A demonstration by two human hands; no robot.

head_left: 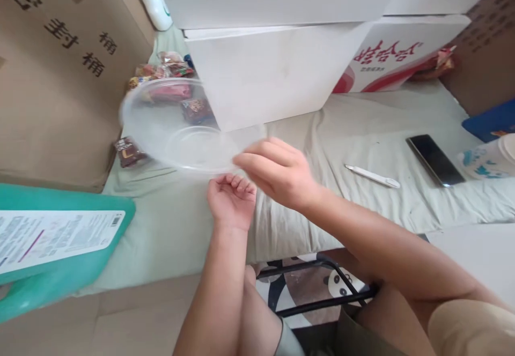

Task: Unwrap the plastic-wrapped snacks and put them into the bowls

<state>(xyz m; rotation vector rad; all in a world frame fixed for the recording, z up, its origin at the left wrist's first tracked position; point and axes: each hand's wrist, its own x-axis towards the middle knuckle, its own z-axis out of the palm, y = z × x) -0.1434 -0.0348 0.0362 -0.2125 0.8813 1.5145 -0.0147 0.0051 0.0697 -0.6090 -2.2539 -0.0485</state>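
Observation:
A clear round plastic bowl (148,125) is tilted over the left part of the cloth, slightly blurred. My right hand (284,173) has its fingers pressed together at the bowl's right rim, pinching it. Just below that rim is my left hand (233,200), palm up with loosely curled fingers and nothing visible in the palm. Whether its fingertips touch the bowl I cannot tell. Through and behind the bowl show several small wrapped snacks (171,66). One dark brown packet (129,151) lies left of the bowl.
White boxes (273,77) stand at the back, and a large cardboard carton (60,93) at left. A green jug (80,243) is at front left. On the pale cloth (298,227) lie a white-handled knife-like tool (372,176) and a phone (435,160), beside a paper cup (488,157).

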